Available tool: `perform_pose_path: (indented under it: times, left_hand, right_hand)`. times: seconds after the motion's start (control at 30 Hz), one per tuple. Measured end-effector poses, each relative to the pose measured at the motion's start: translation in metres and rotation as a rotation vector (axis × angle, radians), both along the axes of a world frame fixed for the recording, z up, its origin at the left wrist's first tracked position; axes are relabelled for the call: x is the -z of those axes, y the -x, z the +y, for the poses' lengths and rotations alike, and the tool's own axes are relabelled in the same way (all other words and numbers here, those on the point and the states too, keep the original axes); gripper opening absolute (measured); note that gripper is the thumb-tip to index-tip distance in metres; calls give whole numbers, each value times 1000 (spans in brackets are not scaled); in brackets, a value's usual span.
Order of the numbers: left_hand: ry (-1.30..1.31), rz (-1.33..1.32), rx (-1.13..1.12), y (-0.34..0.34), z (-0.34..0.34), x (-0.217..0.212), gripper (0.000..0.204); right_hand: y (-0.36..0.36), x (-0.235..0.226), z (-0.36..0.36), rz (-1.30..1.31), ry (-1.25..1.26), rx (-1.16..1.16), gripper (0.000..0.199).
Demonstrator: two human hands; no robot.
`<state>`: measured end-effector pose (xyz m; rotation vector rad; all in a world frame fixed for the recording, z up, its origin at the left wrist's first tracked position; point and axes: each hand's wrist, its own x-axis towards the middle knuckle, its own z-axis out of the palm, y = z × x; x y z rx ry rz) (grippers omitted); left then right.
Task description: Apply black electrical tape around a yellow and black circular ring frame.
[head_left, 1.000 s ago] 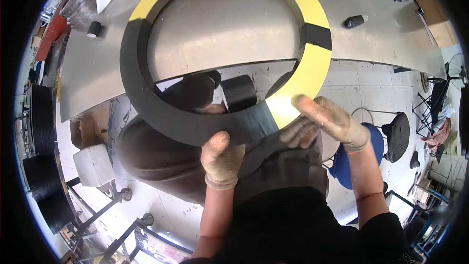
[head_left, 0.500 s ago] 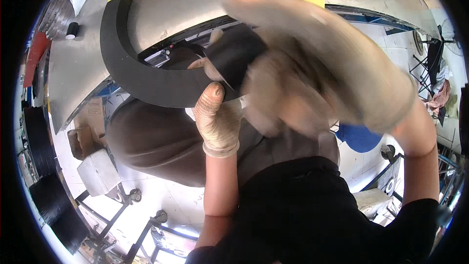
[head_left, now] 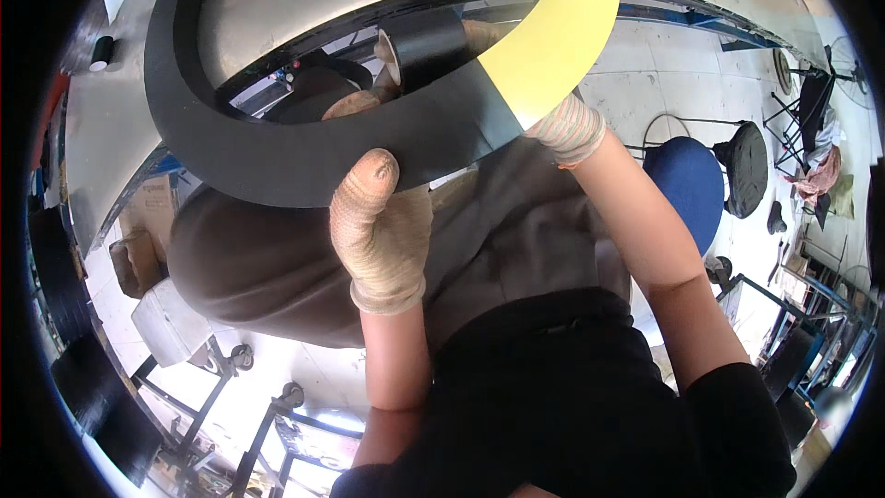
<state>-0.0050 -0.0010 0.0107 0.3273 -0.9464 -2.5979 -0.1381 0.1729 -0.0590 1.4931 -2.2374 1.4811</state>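
A large flat ring [head_left: 277, 152] with black and yellow sections lies over my lap, its far part over the metal table. My left hand [head_left: 383, 240], in a knitted work glove, grips the near black section, thumb on top and fingers curling up through the opening. My right hand [head_left: 570, 129], also gloved, reaches under the yellow section, which hides most of it. Inside the ring's opening a dark, smooth strip [head_left: 438, 41] shows below the ring. A blurred bit of glove borders the strip's right end; the right hand's grip there is hidden.
The metal table [head_left: 101, 129] spans the far side, with a small black roll [head_left: 101, 53] on its left. A blue round stool [head_left: 687, 189] stands right of my knees. Cardboard boxes [head_left: 138, 263] and wheeled frames [head_left: 244, 355] stand at lower left.
My right hand has swung down from above the ring to beneath its yellow section. The ring has turned, bringing yellow nearer on the right; my left hand keeps its hold, shifted slightly left.
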Motion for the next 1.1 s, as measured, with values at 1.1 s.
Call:
perform_pose_path:
  times: [1.1]
  left_hand:
    - [-103, 62, 84, 4, 7, -5, 70]
  right_hand:
    - [17, 28, 13, 256, -14, 58, 40]
